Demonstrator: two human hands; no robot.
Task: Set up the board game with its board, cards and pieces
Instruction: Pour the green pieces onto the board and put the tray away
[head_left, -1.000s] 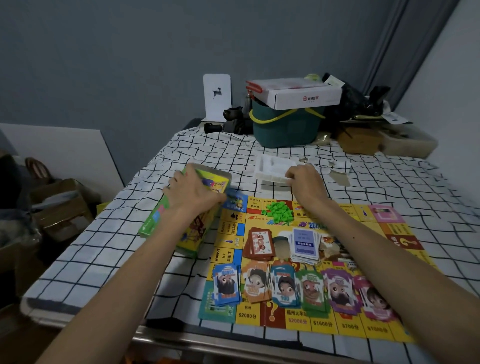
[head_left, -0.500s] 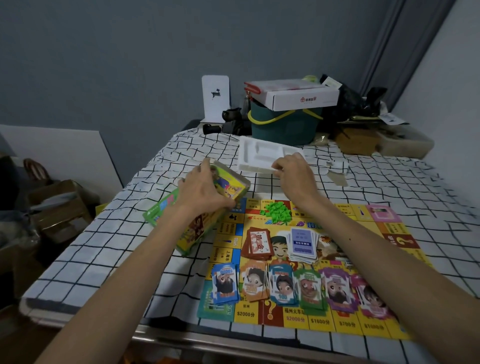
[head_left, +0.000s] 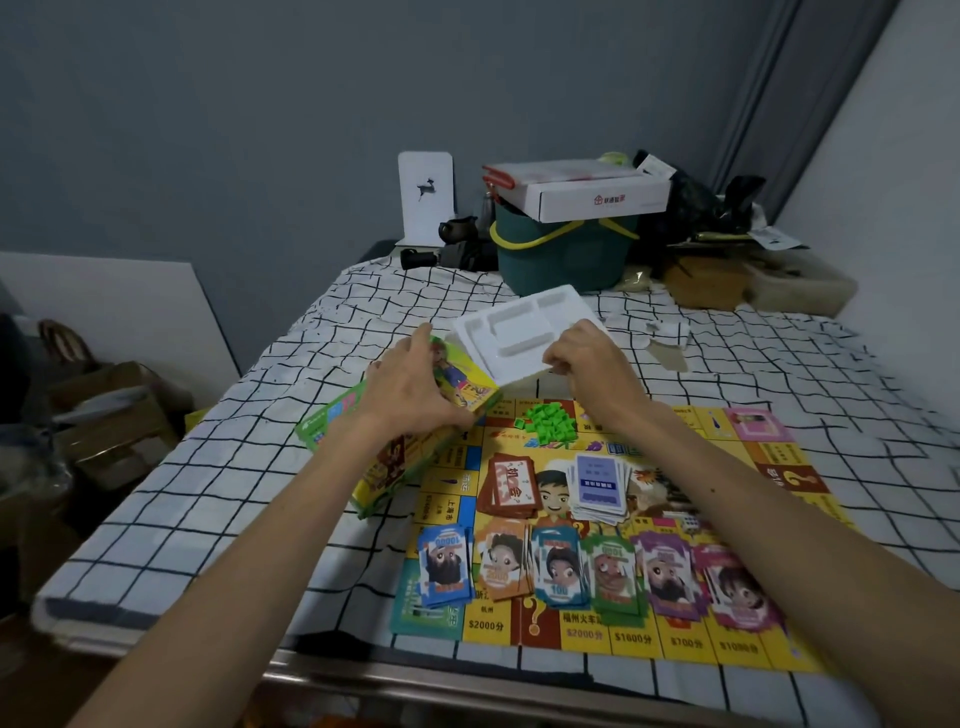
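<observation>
The yellow game board lies flat on the checked cloth. On it sit a heap of small green pieces, a red card stack, a blue-backed card stack and a row of several money-note stacks. My left hand grips the green and yellow game box, tilted up at the board's left edge. My right hand pinches the near edge of the white plastic tray insert, held above the cloth with one corner at the box's open end.
A dark green basket with a white carton on top stands at the table's far side, beside a white card stand and dark clutter. Torn paper bits lie to the right. Cardboard boxes stand left of the table.
My right hand has lifted the white tray insert off the cloth and swung it left toward the box. My left hand has tipped the box's open end upward.
</observation>
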